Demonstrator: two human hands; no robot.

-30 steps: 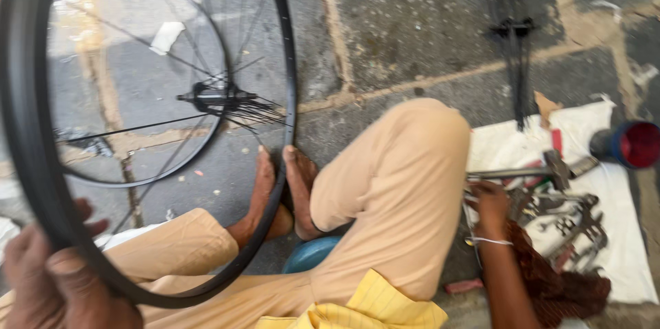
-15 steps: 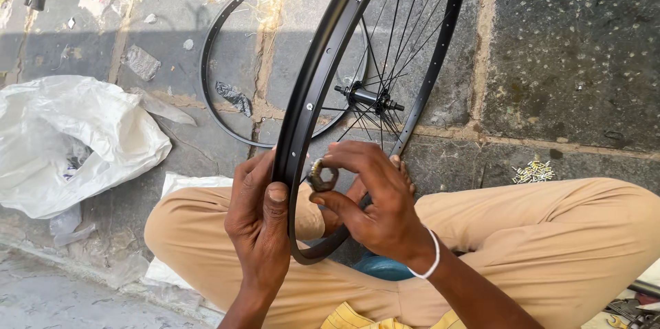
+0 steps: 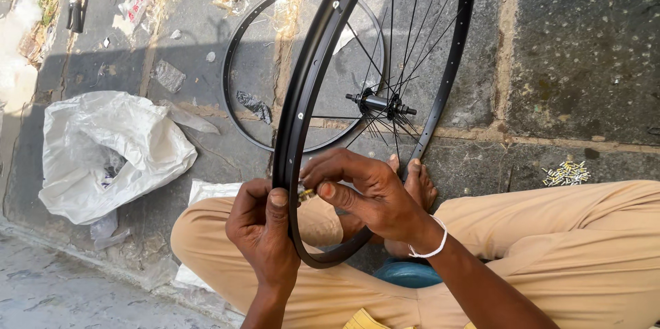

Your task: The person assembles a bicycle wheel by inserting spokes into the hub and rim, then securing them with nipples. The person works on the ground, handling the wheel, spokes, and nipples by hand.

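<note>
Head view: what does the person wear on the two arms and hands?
Both forearms are bare, with no sleeves and no gloves. The right hand has a thin white band around its wrist. The left hand wears nothing visible.

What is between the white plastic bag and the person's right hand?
In the head view, the black metal bicycle wheel rim and the left hand gripping it lie between the crumpled white plastic bag and the right hand.

**Around the stone pavement**

A crumpled white plastic bag (image 3: 110,154) lies at left on the grey stone paving (image 3: 584,47). A bare black rim (image 3: 237,47) lies flat at upper centre. Small brass spoke nipples (image 3: 565,173) are heaped at right. Paper scraps (image 3: 141,2) litter the upper left.
</note>
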